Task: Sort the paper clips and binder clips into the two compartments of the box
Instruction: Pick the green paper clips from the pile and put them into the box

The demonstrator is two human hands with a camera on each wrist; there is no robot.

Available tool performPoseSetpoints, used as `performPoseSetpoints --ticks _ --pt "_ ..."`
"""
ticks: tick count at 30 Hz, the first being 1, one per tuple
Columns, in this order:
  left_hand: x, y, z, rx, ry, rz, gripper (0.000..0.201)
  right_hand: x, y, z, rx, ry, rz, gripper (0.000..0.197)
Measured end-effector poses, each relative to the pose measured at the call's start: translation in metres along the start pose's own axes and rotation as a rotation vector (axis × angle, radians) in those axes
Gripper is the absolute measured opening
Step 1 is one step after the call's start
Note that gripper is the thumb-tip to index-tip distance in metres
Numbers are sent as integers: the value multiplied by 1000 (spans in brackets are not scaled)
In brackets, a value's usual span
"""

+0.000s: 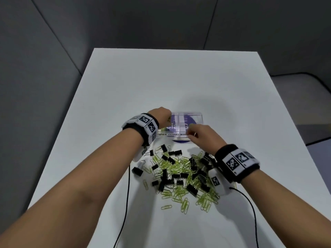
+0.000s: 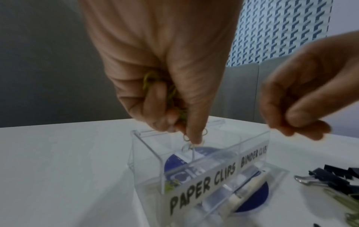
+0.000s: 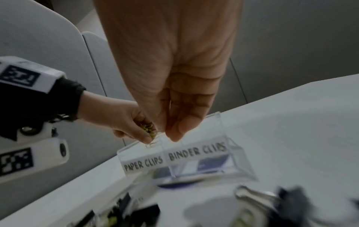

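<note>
A clear two-compartment box point(image 1: 195, 116) point(image 2: 147, 153) point(image 3: 235, 147), labelled PAPER CLIPS and BINDER CLIPS, stands on the white table. My left hand point(image 1: 163, 113) point(image 2: 184, 130) point(image 3: 136, 127) hovers over the paper-clip side and grips a bunch of yellow-green paper clips point(image 2: 170, 95) point(image 3: 148, 128). One clip point(image 2: 186, 138) dangles at its fingertips. A few clips point(image 2: 172, 185) lie in that compartment. My right hand point(image 1: 193, 130) point(image 2: 297, 119) point(image 3: 170, 132) hangs over the box's front wall, fingertips together, nothing visible in them. A mixed pile point(image 1: 180, 174) of paper clips and black binder clips lies nearer me.
A dark blue disc point(image 1: 180, 141) point(image 2: 256, 198) lies under the box. Stray binder clips point(image 1: 137, 170) point(image 2: 330, 175) sit at the pile's edges. Thin black cables point(image 1: 128, 194) trail from both wrists across the table toward me. Grey walls surround the table.
</note>
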State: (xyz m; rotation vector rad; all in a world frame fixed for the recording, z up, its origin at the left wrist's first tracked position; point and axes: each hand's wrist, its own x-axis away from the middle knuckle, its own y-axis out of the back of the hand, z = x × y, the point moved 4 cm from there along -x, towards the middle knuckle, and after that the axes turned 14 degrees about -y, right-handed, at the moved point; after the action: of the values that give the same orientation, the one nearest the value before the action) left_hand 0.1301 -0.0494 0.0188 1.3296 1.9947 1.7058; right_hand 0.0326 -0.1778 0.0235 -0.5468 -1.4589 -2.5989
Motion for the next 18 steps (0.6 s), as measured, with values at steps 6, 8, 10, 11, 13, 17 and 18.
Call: performPoseSetpoints --ticks 6,8,10,11,13,17,18 --pt "10 -3 -18 -147 -124 -122 28 11 -23 -40 230 -86 105 21" --pt "17 -11 -32 -172 -247 -148 26 16 -28 -41 296 -65 110 23" --pt "22 -32 -46 -185 -355 -36 28 21 -32 -37 366 -34 113 27" --pt "24 -44 -50 -203 -384 24 30 24 -35 -35 404 -18 115 30" --pt "26 -63 -51 -228 -386 85 32 28 -42 -32 470 1 127 38" --pt "30 -82 -45 -187 -314 45 30 32 -58 -34 520 -30 154 44" --pt "32 -86 -45 -160 -290 24 30 33 -61 -34 515 -38 147 42"
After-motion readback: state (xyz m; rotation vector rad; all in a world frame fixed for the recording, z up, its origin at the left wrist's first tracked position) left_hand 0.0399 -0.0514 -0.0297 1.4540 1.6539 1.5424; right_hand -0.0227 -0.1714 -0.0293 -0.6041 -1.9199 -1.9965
